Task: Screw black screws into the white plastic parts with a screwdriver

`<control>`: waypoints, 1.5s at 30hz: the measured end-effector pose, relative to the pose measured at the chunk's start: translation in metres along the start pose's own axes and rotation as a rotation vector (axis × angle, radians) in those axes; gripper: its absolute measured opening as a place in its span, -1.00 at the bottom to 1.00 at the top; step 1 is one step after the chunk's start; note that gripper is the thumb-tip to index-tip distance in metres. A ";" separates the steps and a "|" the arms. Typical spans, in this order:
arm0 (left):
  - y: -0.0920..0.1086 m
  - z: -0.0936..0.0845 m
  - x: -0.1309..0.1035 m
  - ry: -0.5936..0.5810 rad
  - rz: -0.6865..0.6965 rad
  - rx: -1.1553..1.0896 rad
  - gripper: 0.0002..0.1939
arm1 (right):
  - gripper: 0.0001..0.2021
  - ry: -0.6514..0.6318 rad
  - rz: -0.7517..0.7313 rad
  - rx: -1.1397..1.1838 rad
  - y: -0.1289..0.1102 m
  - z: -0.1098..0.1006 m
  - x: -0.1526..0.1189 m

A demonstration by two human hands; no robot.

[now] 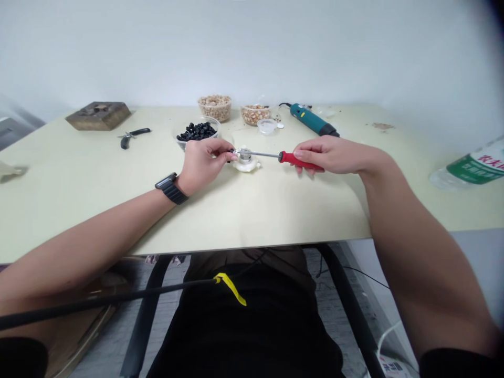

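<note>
The right hand (334, 156) is clamped on the red handle of the screwdriver (289, 157), held level above the surface (252, 210), and the left hand (205, 164) pinches its tip beside the small metal part (245, 155), so I think the shaft must be kept steady.

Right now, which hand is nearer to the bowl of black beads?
Left. The left hand lies just in front of the bowl of black beads; the right hand is far to its right.
</note>
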State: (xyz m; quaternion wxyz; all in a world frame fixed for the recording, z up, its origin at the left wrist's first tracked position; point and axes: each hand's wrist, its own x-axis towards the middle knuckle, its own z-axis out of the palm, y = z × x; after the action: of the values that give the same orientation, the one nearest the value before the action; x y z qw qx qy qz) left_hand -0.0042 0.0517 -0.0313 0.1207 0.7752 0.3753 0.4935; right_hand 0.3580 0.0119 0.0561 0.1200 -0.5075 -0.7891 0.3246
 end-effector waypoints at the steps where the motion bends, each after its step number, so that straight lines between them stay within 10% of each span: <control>1: 0.000 0.000 0.000 -0.001 -0.006 0.002 -0.95 | -0.39 -0.001 0.015 0.001 -0.001 0.001 0.000; 17: 0.002 0.001 0.002 -0.028 0.013 0.026 -0.80 | -0.47 0.231 0.052 0.179 0.007 -0.006 -0.002; 27: 0.003 0.002 0.002 -0.018 -0.061 -0.097 -0.75 | -0.73 0.331 0.155 -0.340 0.028 0.019 0.036; 35: 0.008 0.015 -0.004 -0.074 -0.144 -0.279 -0.65 | -0.88 0.681 -0.188 -0.219 0.005 0.045 0.034; 45: 0.038 0.031 -0.011 -0.098 -0.144 -0.310 -0.29 | -0.37 0.359 -0.227 0.405 -0.050 0.088 0.030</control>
State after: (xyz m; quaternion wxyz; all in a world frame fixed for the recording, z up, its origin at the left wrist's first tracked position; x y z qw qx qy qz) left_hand 0.0375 0.0235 -0.0329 0.2920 0.7417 0.3429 0.4971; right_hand 0.2624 -0.0099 0.0162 0.3920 -0.4312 -0.7262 0.3649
